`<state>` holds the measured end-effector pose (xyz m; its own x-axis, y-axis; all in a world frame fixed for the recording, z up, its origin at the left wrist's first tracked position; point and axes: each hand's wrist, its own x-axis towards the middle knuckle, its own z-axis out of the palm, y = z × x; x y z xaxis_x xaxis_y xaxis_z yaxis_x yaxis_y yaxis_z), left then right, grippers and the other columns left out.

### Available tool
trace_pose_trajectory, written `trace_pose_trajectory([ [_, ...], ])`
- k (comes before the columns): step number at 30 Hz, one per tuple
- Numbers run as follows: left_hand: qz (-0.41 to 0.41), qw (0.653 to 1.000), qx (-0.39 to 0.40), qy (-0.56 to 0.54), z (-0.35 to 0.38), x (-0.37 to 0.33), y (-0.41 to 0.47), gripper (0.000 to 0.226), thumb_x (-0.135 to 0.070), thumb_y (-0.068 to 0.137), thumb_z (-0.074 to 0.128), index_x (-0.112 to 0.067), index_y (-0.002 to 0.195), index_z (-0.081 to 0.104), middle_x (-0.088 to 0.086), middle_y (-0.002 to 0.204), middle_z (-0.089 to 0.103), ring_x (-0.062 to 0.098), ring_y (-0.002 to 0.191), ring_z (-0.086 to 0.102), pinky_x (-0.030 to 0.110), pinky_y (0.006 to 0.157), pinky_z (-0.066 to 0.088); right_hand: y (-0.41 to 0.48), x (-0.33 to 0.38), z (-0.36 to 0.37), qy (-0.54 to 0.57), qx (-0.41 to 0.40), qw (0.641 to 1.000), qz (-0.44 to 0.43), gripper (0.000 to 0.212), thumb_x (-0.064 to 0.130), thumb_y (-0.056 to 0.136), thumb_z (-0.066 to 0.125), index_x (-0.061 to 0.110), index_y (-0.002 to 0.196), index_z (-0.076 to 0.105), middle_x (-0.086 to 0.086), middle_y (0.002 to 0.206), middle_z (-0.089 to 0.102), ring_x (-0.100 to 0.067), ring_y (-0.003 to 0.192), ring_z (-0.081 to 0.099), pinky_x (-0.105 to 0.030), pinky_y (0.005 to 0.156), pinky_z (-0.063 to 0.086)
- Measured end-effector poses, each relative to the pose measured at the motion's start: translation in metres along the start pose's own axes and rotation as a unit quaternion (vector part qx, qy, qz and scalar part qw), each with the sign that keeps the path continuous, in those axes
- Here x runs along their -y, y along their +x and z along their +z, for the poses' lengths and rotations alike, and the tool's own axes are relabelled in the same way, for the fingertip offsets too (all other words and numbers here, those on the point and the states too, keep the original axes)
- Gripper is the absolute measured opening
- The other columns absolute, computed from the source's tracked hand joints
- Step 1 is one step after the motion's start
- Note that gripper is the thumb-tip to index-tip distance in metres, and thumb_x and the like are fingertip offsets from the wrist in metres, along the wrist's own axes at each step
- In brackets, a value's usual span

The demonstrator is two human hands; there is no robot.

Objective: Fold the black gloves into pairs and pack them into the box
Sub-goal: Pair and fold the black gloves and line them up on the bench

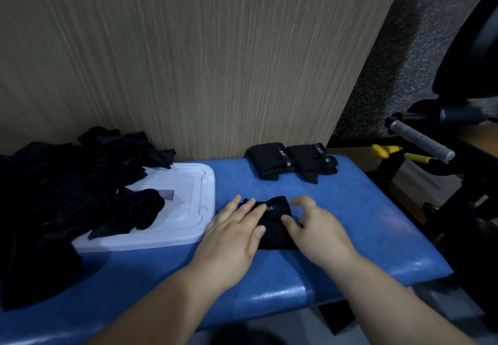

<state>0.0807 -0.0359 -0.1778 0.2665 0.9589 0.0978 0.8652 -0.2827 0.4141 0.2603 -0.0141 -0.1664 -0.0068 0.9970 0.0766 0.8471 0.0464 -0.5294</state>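
A black glove pair [276, 223] lies on the blue padded bench [350, 223] in front of me. My left hand [237, 231] rests flat on its left side, fingers spread. My right hand [312, 226] presses its right side with curled fingertips. Two folded pairs, one [266, 160] and the other [312, 161], lie side by side at the bench's far edge. A big heap of loose black gloves [67, 183] covers the left, spilling onto a white box lid [188, 202]. The box itself is not visible.
A wood-grain panel [188, 62] stands right behind the bench. To the right is exercise equipment: a grey-wrapped handle [423, 140], yellow grips [388, 150] and a black frame [463, 183]. The bench ends at its right and front edges.
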Motion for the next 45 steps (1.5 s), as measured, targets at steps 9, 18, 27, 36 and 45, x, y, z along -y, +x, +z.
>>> trace_pose_trajectory([
  [9, 0.010, 1.000, 0.029, -0.001, 0.005, 0.005, 0.005, 0.049, -0.044, 0.102, 0.021, -0.038, 0.150, 0.015, -0.017, 0.159, 0.010, 0.005, 0.146, -0.003, 0.033, 0.120, 0.009, 0.001, 0.000, -0.001, -0.031, -0.004, 0.986, -0.166, 0.043, 0.029, 0.101, 0.043, 0.029, 0.144, 0.040, 0.010, 0.151, 0.035, -0.011, 0.141, 0.025, -0.030, 0.116, 0.023],
  [18, 0.007, 0.999, 0.035, 0.030, 0.006, 0.005, 0.006, 0.050, -0.044, 0.102, 0.020, -0.037, 0.151, 0.009, -0.015, 0.160, 0.005, 0.007, 0.147, -0.003, 0.032, 0.120, 0.006, 0.002, 0.000, 0.008, -0.085, 0.119, 0.980, -0.133, 0.049, 0.040, 0.104, 0.026, 0.035, 0.152, 0.018, 0.020, 0.159, 0.011, 0.000, 0.146, -0.005, -0.033, 0.118, 0.006],
  [27, 0.007, 0.999, 0.040, 0.025, 0.006, 0.004, 0.006, 0.051, -0.044, 0.102, 0.019, -0.038, 0.151, 0.006, -0.015, 0.160, 0.002, 0.007, 0.147, -0.005, 0.030, 0.120, 0.002, 0.002, 0.002, 0.011, -0.101, 0.124, 0.980, -0.122, 0.049, 0.037, 0.105, 0.025, 0.034, 0.153, 0.016, 0.018, 0.160, 0.010, -0.003, 0.147, -0.001, -0.028, 0.116, 0.001],
  [36, -0.027, 0.999, -0.024, -0.039, 0.003, 0.000, 0.002, 0.052, -0.041, 0.101, 0.031, -0.031, 0.151, 0.017, -0.013, 0.159, 0.008, 0.009, 0.144, 0.015, 0.026, 0.117, 0.015, 0.003, 0.006, 0.006, -0.092, 0.117, 0.981, -0.122, 0.049, 0.038, 0.104, 0.030, 0.030, 0.151, 0.023, 0.014, 0.156, 0.024, -0.006, 0.145, 0.014, -0.029, 0.116, 0.007],
  [45, -0.109, 0.989, -0.097, 0.003, -0.020, -0.005, -0.004, 0.058, -0.045, 0.097, 0.042, -0.024, 0.145, 0.018, -0.003, 0.137, 0.036, 0.016, 0.121, 0.043, 0.024, 0.092, 0.036, 0.002, 0.014, -0.012, -0.081, 0.100, 0.991, -0.048, 0.064, 0.049, 0.091, 0.055, 0.023, 0.145, 0.036, 0.002, 0.144, 0.043, -0.017, 0.135, 0.037, -0.027, 0.109, 0.031],
])
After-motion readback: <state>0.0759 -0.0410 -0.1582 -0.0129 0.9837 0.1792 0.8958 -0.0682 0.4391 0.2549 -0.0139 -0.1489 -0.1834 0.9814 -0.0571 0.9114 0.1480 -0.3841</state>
